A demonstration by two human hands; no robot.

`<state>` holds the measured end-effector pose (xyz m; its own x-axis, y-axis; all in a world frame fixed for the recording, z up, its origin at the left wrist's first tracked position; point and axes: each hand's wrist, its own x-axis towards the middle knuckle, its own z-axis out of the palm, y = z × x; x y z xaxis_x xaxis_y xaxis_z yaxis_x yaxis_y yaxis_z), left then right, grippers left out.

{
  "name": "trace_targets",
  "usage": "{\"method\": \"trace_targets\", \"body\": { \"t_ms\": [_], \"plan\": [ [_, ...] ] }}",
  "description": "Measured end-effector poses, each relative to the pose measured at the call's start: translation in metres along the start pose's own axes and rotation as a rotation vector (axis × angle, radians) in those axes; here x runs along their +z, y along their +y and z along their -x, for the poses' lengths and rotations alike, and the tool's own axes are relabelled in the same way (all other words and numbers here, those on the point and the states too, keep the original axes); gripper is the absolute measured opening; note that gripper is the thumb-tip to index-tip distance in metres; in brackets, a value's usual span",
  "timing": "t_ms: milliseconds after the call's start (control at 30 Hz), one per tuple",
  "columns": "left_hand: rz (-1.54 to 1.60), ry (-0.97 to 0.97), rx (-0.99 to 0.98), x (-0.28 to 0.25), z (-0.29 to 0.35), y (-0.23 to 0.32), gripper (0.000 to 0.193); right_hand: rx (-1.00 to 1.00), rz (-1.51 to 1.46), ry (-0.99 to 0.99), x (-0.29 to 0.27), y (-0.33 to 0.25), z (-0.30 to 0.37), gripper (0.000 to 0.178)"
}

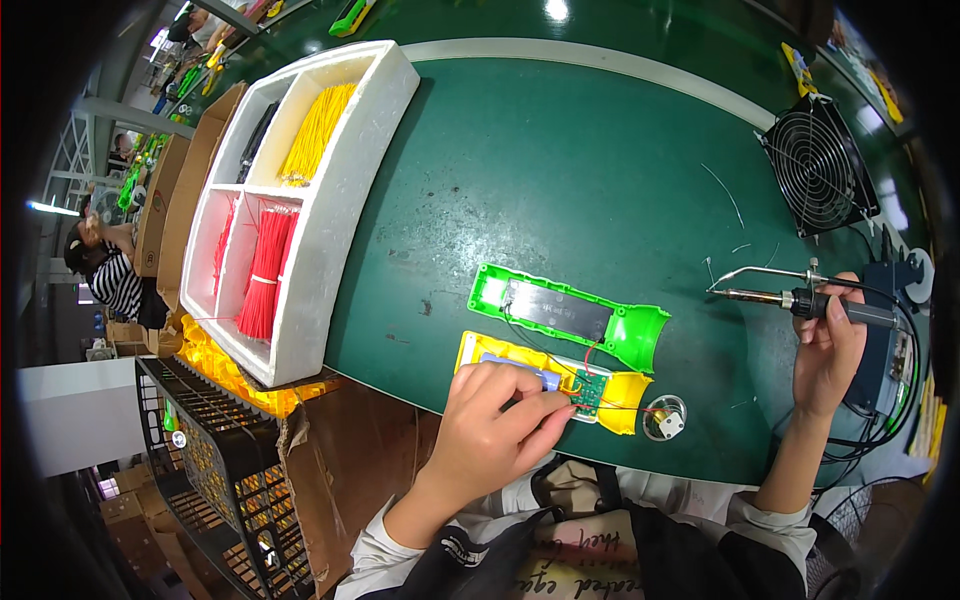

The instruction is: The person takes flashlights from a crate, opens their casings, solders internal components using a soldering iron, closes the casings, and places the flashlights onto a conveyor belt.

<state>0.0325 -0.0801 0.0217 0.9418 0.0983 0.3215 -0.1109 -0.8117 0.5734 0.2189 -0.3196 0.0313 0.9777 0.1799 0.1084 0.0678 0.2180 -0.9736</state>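
Note:
In my right hand (832, 350) is a soldering iron (860, 312), its tip pointing left above the table; a thin metal solder-feed tube (765, 270) is fixed over it. My left hand (495, 415) rests over a yellow plastic housing half (630, 390), thumb and forefinger pinched at a thin wire beside a green circuit board (588, 390). A blue cylindrical cell (548, 380) shows partly under my fingers. Dark and red wires link the board with a green housing half (640, 330) lying behind it. Another wire reaches a round metal-and-clear part (665, 418) on the right.
A white foam box (345, 200) at the left holds bundled red wires (265, 275), yellow wires (320, 130) and black wires. A black fan (820, 165) and a dark soldering station (880, 370) with cables stand at the right. Left of the table is a black crate (215, 450).

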Motion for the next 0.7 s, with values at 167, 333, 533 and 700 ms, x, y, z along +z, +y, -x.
{"method": "trace_targets", "body": {
  "t_ms": [167, 333, 533, 700],
  "plan": [
    [0.024, -0.002, -0.002, -0.0009, 0.0021, -0.0027, 0.017, -0.018, -0.024, -0.043, -0.0027, 0.0013, 0.0004, 0.020],
    [0.026, -0.027, 0.010, -0.0030, 0.0007, -0.0046, 0.017, -0.029, -0.029, -0.049, -0.0017, 0.0024, -0.0005, 0.020],
    [-0.013, -0.038, 0.034, -0.0046, 0.0000, -0.0046, 0.018, -0.022, -0.021, -0.013, 0.0021, 0.0013, -0.0003, 0.019],
    [-0.062, 0.007, 0.042, -0.0009, -0.0008, -0.0011, 0.017, -0.018, -0.022, 0.002, 0.0011, 0.0027, 0.0000, 0.019]
  ]
}}
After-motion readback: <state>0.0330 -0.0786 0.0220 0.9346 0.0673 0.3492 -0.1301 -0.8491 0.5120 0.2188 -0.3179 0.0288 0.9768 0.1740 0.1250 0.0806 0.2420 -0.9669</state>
